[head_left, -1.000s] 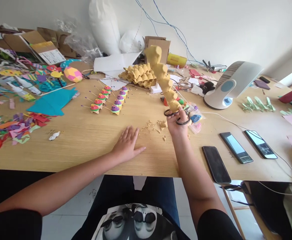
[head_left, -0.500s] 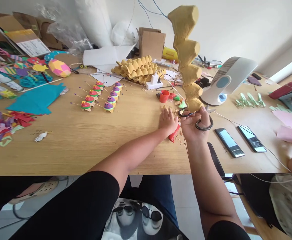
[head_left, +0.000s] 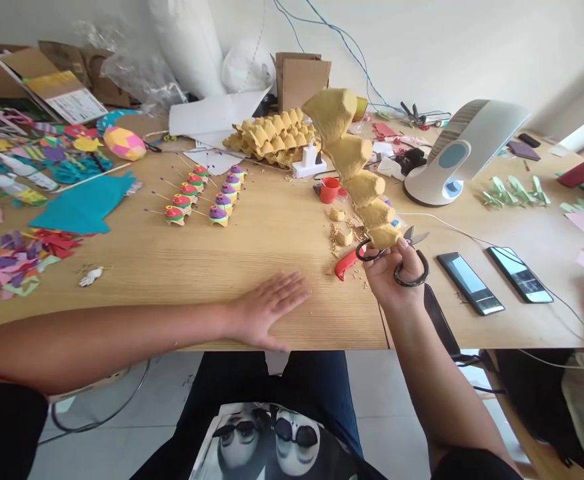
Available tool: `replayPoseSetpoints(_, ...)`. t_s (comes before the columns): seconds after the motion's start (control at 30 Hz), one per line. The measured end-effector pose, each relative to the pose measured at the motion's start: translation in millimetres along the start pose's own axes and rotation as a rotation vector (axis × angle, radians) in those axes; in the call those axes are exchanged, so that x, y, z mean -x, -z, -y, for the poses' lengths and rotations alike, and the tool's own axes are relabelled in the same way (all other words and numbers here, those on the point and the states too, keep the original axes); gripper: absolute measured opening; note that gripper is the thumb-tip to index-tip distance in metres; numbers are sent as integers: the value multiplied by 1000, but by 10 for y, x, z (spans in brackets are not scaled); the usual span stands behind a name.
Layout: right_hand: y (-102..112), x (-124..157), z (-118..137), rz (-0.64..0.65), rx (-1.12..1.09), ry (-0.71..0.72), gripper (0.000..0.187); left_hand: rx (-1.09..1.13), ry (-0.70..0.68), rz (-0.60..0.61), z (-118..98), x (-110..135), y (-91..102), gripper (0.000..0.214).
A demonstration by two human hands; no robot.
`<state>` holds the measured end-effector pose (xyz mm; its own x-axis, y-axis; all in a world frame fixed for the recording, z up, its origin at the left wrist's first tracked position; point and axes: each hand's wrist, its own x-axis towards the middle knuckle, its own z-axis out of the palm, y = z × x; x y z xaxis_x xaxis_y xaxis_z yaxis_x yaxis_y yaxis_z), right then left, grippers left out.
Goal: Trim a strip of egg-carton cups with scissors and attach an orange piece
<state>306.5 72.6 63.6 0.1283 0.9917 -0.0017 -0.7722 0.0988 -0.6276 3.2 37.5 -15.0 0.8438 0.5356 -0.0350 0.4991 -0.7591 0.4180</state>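
My right hand (head_left: 391,275) is closed round black-handled scissors (head_left: 401,261) and the lower end of a long yellow egg-carton strip (head_left: 353,171), which leans up and to the left above the wooden table (head_left: 182,267). My left hand (head_left: 270,308) lies flat and open on the table near its front edge, holding nothing. A red-handled tool (head_left: 346,264) lies on the table just left of my right hand, among yellow carton scraps (head_left: 343,231).
Painted egg-cup figures (head_left: 203,195) stand in two rows at mid-table, with stacked egg cartons (head_left: 271,137) behind. Coloured paper cut-outs (head_left: 32,200) cover the left. A desk fan (head_left: 459,155), three phones (head_left: 492,280) and green paper shapes (head_left: 515,192) are on the right.
My left hand has drawn back from beside the red tool to the table's front edge. The carton strip has swung from upright to leaning left, and my right hand has dropped slightly.
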Motion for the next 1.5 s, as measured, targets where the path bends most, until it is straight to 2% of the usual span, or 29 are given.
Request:
replayPoseSetpoints(0.07, 16, 67, -11, 8, -12, -9, 17, -27, 5, 13, -82, -41, -105, 122)
replayPoseSetpoints(0.13, 50, 147, 3, -3, -6, -20, 15, -52, 33, -16, -116, -261, -161, 119)
replayPoseSetpoints(0.23, 132, 270, 70, -39, 10, -21, 14, -54, 108, -62, -82, -771, -137, 123)
replayPoseSetpoints(0.33, 225, 373, 165, -68, 19, -4, 16, -52, 192, -107, 51, -1306, -35, 132)
replayPoseSetpoints(0.43, 309, 436, 234, -103, 51, 10, 17, -32, 190, -124, 216, -1730, 56, 141)
replayPoseSetpoints(0.5, 350, 456, 246, -117, 75, 7, 17, -27, 164, -128, 279, -1931, 74, 136)
replayPoseSetpoints(0.6, 366, 461, 212, -112, 71, -10, 19, -36, 118, -111, 244, -2122, 29, 127)
replayPoseSetpoints(0.73, 273, 453, 131, -112, 59, -31, 23, -48, 31, -113, 89, -2177, -50, 119)
replayPoseSetpoints(0.87, 137, 446, 117, -100, 82, -14, 19, -58, -88, -184, 126, -1909, 0, 103)
replayPoseSetpoints(0.93, 101, 433, 149, -67, 95, 7, 16, -65, -27, -207, 219, -1694, 45, 109)
replayPoseSetpoints(1.0, 91, 409, 193, -36, 104, 29, 16, -70, 70, -185, 296, -1528, 68, 128)
replayPoseSetpoints(1.07, 87, 377, 233, -22, 116, 47, 17, -55, 157, -142, 322, -1494, 69, 139)
replayPoseSetpoints(1.13, 68, 353, 262, -28, 118, 63, 18, -45, 191, -127, 307, -1618, 72, 143)
replayPoseSetpoints(1.27, 4, 365, 300, -61, 111, 92, 18, -56, 227, -197, 309, -2095, 165, 132)
replayPoseSetpoints(1.37, 19, 407, 335, -57, 108, 97, 21, -48, 216, -281, 377, -2296, 256, 109)
replayPoseSetpoints(1.5, 134, 413, 374, -99, 84, 110, 23, -99, 100, -391, 360, -2213, 232, 63)
